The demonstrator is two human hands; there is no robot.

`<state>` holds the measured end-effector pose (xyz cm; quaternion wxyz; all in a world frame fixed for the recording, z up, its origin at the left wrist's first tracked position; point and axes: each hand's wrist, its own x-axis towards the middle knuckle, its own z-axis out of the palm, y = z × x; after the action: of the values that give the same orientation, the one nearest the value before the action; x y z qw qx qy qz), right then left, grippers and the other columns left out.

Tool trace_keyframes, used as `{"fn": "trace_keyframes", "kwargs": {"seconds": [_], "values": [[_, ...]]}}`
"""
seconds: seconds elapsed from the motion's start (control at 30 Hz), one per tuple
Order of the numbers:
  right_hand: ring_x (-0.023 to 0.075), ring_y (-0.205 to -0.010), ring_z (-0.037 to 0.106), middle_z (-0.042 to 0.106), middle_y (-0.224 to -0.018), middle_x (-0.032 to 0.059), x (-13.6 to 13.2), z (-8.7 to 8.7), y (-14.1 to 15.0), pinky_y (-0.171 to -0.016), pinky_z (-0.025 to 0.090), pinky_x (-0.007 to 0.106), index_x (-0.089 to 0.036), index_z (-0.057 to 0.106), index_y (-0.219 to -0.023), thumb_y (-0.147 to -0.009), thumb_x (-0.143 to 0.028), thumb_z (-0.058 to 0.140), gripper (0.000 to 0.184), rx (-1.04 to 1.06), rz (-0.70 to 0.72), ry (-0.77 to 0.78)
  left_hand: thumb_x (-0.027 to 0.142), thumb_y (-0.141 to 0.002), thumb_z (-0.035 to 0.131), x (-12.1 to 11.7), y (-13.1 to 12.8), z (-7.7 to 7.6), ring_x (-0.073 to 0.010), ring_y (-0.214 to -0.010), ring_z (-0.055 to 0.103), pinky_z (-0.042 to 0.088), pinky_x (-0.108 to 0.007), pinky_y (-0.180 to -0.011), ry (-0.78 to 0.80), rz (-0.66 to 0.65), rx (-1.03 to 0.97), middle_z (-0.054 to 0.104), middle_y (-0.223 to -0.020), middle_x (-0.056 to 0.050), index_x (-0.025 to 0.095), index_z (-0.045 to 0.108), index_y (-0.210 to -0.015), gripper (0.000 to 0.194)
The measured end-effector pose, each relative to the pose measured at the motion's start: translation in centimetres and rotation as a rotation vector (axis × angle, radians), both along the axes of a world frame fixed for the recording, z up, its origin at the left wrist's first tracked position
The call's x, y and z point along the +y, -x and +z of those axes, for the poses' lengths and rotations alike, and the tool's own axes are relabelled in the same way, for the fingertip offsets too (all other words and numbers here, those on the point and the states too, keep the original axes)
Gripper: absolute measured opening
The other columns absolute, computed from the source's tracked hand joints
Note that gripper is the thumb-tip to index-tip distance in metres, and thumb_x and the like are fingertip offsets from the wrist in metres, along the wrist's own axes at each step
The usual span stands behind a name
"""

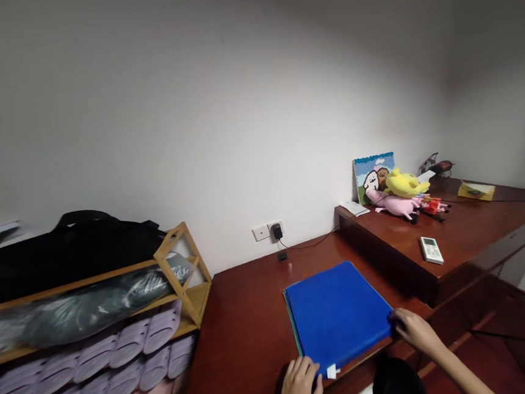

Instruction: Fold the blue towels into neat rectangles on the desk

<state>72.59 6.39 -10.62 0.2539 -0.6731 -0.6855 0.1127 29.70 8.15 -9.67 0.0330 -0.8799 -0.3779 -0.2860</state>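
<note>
A flat blue fabric square (339, 313) lies on the reddish-brown desk, with a green edge along its left side and a small white tag (332, 372) at the front. At its near left corner, my left hand (301, 385) has its fingers closed on the edge. My right hand (412, 329) grips the right corner with curled fingers; the fingertips are partly hidden. The square looks layered or folded, and its kind is not clear.
A remote control (431, 249) lies on the raised cabinet top (472, 234) at right, before plush toys (400, 194) and a picture (375, 172). A black plug (277, 231) sits in the wall. Left stands a wooden rack (191, 277) with slippers (128, 343).
</note>
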Motion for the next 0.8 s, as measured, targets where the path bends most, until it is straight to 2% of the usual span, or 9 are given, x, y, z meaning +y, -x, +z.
{"fn": "trace_keyframes", "kwargs": {"seconds": [0.1,0.17,0.27,0.33,0.43,0.53,0.63,0.73,0.8], "values": [[0.0281,-0.118,0.070,0.076,-0.122,0.0124,0.5,0.0,1.1,-0.108,0.051,0.042,-0.022,0.080,-0.097,-0.093,-0.036,0.041,0.042,-0.076,-0.082,-0.033,0.015,-0.096,0.048,0.4,-0.5,1.0,-0.0230,-0.082,0.068,0.057,-0.042,-0.079,0.040,0.028,-0.024,0.071,-0.086,-0.005,0.027,0.069,-0.089,0.025],[0.0285,-0.130,0.064,0.072,-0.135,0.0123,1.3,-0.2,2.8,-0.117,0.046,0.045,-0.021,0.080,-0.113,-0.099,-0.041,0.038,0.049,-0.107,-0.111,-0.109,0.012,-0.097,0.045,1.1,-1.9,1.7,-0.0229,-0.086,0.068,0.058,-0.042,-0.081,0.073,0.030,-0.041,0.072,-0.090,-0.005,0.027,0.070,-0.092,0.029],[0.0276,-0.144,0.053,0.062,-0.151,0.0093,2.9,-0.5,6.4,-0.125,0.037,0.051,-0.024,0.068,-0.140,-0.103,-0.046,0.035,0.054,-0.150,-0.078,-0.153,0.015,-0.097,0.047,2.7,-5.2,2.1,-0.0252,-0.104,0.070,0.058,-0.044,-0.094,0.124,0.011,-0.045,0.076,-0.111,-0.008,0.026,0.074,-0.110,0.032],[0.0271,-0.151,0.045,0.053,-0.160,0.0064,3.8,-0.9,8.7,-0.126,0.033,0.053,-0.028,0.058,-0.150,-0.105,-0.048,0.034,0.055,-0.173,-0.041,-0.103,0.023,-0.099,0.050,4.0,-7.2,1.6,-0.0290,-0.125,0.065,0.053,-0.049,-0.108,0.161,0.027,0.007,0.072,-0.134,-0.010,0.025,0.072,-0.127,0.036],[0.0277,-0.156,0.035,0.043,-0.166,0.0047,4.3,-2.1,10.7,-0.127,0.029,0.056,-0.030,0.047,-0.157,-0.106,-0.051,0.033,0.058,-0.202,-0.014,0.000,0.040,-0.104,0.047,5.4,-8.3,-0.4,-0.0346,-0.148,0.048,0.042,-0.057,-0.120,0.214,0.063,0.135,0.052,-0.160,-0.012,0.023,0.056,-0.151,0.051],[0.0257,-0.157,0.031,0.040,-0.167,0.0038,4.2,-3.3,10.2,-0.129,0.026,0.054,-0.030,0.041,-0.161,-0.106,-0.055,0.031,0.060,-0.209,0.023,0.011,0.047,-0.106,0.041,5.8,-7.0,-3.1,-0.0339,-0.153,0.041,0.038,-0.059,-0.122,0.203,0.084,0.180,0.043,-0.167,-0.011,0.027,0.040,-0.162,0.059],[0.0235,-0.158,0.031,0.041,-0.167,0.0021,4.5,-3.6,7.9,-0.130,0.023,0.050,-0.030,0.041,-0.161,-0.106,-0.056,0.030,0.062,-0.206,0.011,0.051,0.048,-0.107,0.039,5.1,-4.8,-5.3,-0.0314,-0.154,0.039,0.039,-0.056,-0.123,0.162,0.124,0.155,0.039,-0.169,-0.009,0.029,0.031,-0.165,0.061],[0.0253,-0.159,0.028,0.038,-0.168,0.0032,5.5,-3.4,5.3,-0.131,0.020,0.050,-0.024,0.043,-0.160,-0.105,-0.054,0.027,0.064,-0.218,-0.093,0.128,0.047,-0.108,0.039,4.0,-3.0,-6.4,-0.0306,-0.154,0.038,0.043,-0.054,-0.122,0.152,0.172,0.142,0.035,-0.170,-0.008,0.029,0.027,-0.166,0.062],[0.0269,-0.159,0.025,0.034,-0.170,0.0032,6.1,-3.5,4.1,-0.131,0.021,0.051,-0.022,0.041,-0.161,-0.105,-0.053,0.027,0.066,-0.212,-0.146,0.150,0.045,-0.108,0.039,3.5,-2.3,-6.6,-0.0298,-0.153,0.041,0.044,-0.054,-0.121,0.164,0.188,0.150,0.038,-0.169,-0.006,0.029,0.030,-0.165,0.060]]}}
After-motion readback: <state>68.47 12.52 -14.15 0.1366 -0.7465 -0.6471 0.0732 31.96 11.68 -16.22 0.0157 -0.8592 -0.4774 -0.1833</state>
